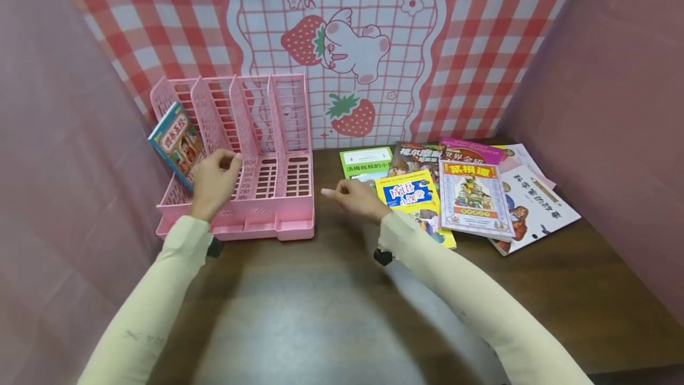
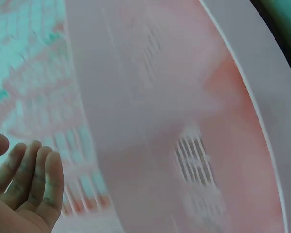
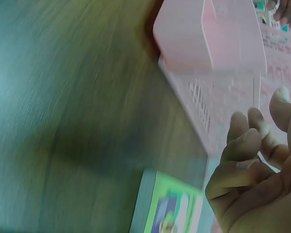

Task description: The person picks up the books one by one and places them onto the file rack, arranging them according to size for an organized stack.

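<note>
Holds left hand and right hand relaxed, empty, by rack bearing probably light, bendable illustrated book, best pinched at upper edge.

The bare right hand, its fingers loosely bent, hung near a pink plastic rack with slotted panels. A green-covered book lay on the dark brown wooden table; the left hand showed farther off.

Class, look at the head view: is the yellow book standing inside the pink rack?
No, the yellow book lies outside the pink rack, to its right.
</note>
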Motion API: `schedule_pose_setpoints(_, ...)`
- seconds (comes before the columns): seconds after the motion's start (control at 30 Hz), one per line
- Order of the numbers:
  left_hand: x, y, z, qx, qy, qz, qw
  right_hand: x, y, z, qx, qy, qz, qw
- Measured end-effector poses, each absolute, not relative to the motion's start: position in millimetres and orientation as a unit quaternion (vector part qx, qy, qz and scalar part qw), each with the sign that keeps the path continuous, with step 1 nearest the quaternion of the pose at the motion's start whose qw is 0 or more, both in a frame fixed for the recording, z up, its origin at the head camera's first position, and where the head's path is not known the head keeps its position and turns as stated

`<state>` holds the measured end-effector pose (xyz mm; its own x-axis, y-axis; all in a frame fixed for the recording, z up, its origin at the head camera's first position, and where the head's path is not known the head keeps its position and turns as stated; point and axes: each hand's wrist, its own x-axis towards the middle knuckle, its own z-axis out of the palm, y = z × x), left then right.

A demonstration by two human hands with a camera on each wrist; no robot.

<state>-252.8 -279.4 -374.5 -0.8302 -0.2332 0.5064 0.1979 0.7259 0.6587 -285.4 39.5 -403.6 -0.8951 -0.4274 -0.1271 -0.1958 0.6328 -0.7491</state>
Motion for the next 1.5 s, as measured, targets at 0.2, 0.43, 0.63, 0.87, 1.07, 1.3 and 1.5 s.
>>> schedule_pose_setpoints(0.2, -248.6, -238.7, -376.0, -0.053, -0.871, -0.408, 0.269, -288.8, 87.0, -402.2, -0.171, 0.908, -0.364, 0.115)
schedule_pose_setpoints(0.43, -243.4, -191.1, -381.6, -0.13, -0.846, -0.472, 0.209, -291.2, 167.7, -403.6, -0.097, 0.943, -0.302, 0.1)
schedule_pose_setpoints(0.63, -244.4, -163.4, -390.0, -0.178, -0.816, -0.528, 0.15, -294.2, 217.6, -405.7, -0.009, 0.963, -0.224, 0.152)
schedule_pose_setpoints(0.87, -247.9, -151.8, -404.3, -0.201, -0.8, -0.556, 0.102, -280.6, 228.7, -405.9, -0.024, 0.975, -0.117, 0.187)
schedule_pose_setpoints(1.07, -247.4, -151.0, -410.3, -0.188, -0.797, -0.568, 0.087, -274.5, 224.0, -408.3, -0.023, 0.961, -0.124, 0.245)
schedule_pose_setpoints(1.3, -234.1, -145.9, -394.1, -0.198, -0.796, -0.567, 0.081, -284.3, 246.9, -412.4, -0.051, 0.918, -0.253, 0.301)
schedule_pose_setpoints(1.5, -228.5, -143.4, -386.5, -0.196, -0.799, -0.564, 0.076, -286.4, 265.8, -426.2, -0.046, 0.84, -0.415, 0.346)
